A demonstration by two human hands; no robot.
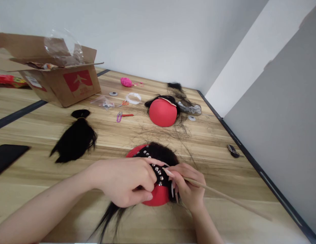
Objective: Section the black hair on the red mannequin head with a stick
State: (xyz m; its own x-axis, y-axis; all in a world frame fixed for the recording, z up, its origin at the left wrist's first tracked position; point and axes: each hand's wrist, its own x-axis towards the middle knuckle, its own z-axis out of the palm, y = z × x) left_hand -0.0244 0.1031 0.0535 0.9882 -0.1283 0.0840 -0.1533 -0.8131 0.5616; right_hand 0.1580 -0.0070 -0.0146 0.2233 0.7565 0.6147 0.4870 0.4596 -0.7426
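In front of me on the table is a red dome [158, 197] covered partly by black hair [160, 152] and a black band [158, 173] dotted with silver studs. My left hand [124, 181] grips the dome from the left, its index finger stretched along the band and the other fingers curled. Between the fingers and thumb of my right hand [190, 188] is a thin wooden stick [224, 194]. Its near end meets the band beside my left index fingertip, and its long end points to the lower right. Loose black strands trail out below my left wrist.
Farther back sits a second red dome [163, 113] with black hair. A tied black hair bundle [76, 140] lies left, near a cardboard box [68, 81]. Purple thread snips [119, 117], orange scissors [124, 103], a white ring [133, 98], pink yarn [126, 82] and a car key [233, 151] are around.
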